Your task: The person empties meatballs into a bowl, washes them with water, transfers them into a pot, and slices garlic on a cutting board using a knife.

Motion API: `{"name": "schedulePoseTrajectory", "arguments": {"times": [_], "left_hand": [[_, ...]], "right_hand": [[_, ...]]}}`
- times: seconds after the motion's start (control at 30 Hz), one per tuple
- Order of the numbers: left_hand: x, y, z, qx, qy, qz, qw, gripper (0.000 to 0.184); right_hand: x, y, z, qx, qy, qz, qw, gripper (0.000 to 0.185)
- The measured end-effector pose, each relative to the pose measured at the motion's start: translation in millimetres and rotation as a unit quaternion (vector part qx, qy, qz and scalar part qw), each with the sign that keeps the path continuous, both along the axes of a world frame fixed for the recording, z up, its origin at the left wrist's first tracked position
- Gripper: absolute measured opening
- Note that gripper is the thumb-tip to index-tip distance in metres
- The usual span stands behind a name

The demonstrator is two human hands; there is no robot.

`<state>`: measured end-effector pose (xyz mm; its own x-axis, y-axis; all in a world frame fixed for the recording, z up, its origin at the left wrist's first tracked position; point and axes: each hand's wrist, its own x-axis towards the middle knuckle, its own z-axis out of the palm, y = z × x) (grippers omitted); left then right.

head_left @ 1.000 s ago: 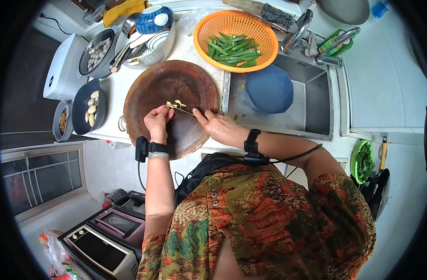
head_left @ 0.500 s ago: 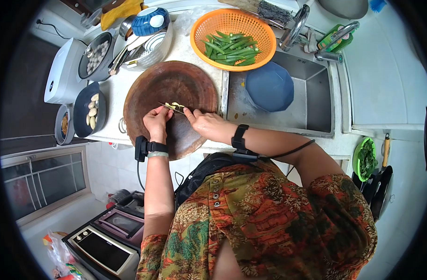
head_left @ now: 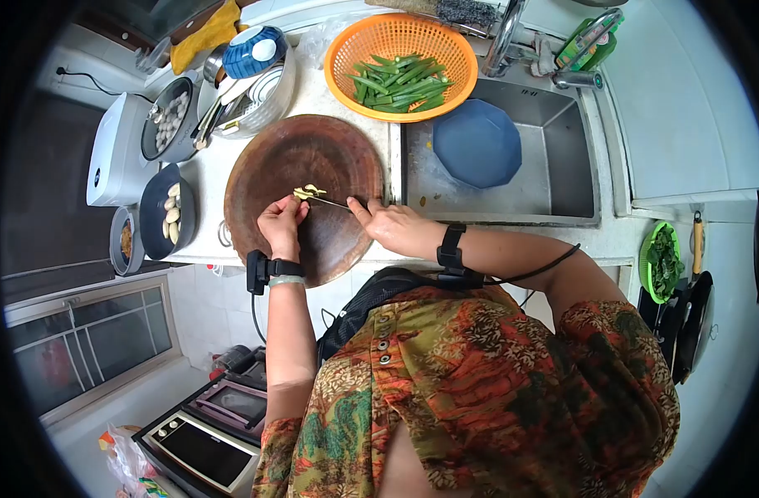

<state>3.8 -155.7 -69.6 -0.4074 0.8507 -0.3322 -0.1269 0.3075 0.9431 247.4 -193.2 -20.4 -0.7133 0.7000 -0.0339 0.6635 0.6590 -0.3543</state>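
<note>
Head view: a dark rounded border cuts off the corners, and the tap [head_left: 504, 41] runs out at the upper edge. The right hand [head_left: 396, 226] covers most of the handle of the knife [head_left: 334, 202]; only the narrow blade shows clearly. The undersides of the fingers of the left hand [head_left: 282, 222] are hidden. The exact contact line between blade and food cannot be made out, and the kind of food is too small to tell.

The pale yellow pieces [head_left: 311, 191] form a small, irregular cluster with ragged, curled outlines and darker gaps between them. The cluster is located above the middle of the round wooden board [head_left: 296, 149], whose surface is reddish brown, worn and visibly damp; whether every piece is lifted clear of the board cannot be told.

The cluster sits directly at the left fingertips, on their far side. Left hand: thumb and forefinger pressed together, pinching the near end of the cluster. Right hand: fingers wrapped around the handle, index finger extended along the knife. The blade points leftward from the right hand to the cluster, thereby bridging the space between both hands. The orange basket [head_left: 466, 62] of green pods [head_left: 400, 83] stands beyond the right hand, well apart from the cluster, next to the sink [head_left: 562, 183].
</note>
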Motion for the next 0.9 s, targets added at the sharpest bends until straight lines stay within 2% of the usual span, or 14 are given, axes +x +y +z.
{"name": "schedulePoseTrajectory", "arguments": {"times": [0.1, 0.17, 0.23, 0.3, 0.33, 0.57, 0.8, 0.9], "left_hand": [[0, -2, -4, 0.005, 0.003, -0.005, 1.000, 0.009], [-1, 0, -2, 0.009, -0.008, -0.004, 1.000, 0.008], [3, 1, 1, -0.001, 0.005, 0.005, 1.000, 0.006], [4, 0, 1, 0.003, 0.010, 0.007, 1.000, 0.008], [4, -1, 0, 0.003, 0.009, 0.008, 1.000, 0.008], [7, -1, -1, 0.013, 0.019, 0.024, 0.999, 0.008], [6, -1, -3, 0.011, -0.005, 0.031, 0.999, 0.008], [6, -2, -2, 0.011, -0.012, 0.035, 0.999, 0.007]], "right_hand": [[-15, 4, -9, -0.034, 0.029, -0.011, 0.999, 0.062], [-28, 18, -15, 0.030, 0.041, 0.002, 0.999, 0.063], [-25, 15, -10, 0.041, 0.021, 0.004, 0.999, 0.064], [-7, 7, -8, 0.073, 0.015, 0.025, 0.997, 0.053], [2, 4, -6, 0.025, 0.005, 0.017, 1.000, 0.056], [10, 0, 2, -0.044, 0.017, -0.007, 0.999, 0.063], [0, 3, 0, -0.029, 0.015, 0.010, 0.999, 0.062], [-2, 2, -5, -0.024, 0.019, 0.001, 1.000, 0.070]]}}
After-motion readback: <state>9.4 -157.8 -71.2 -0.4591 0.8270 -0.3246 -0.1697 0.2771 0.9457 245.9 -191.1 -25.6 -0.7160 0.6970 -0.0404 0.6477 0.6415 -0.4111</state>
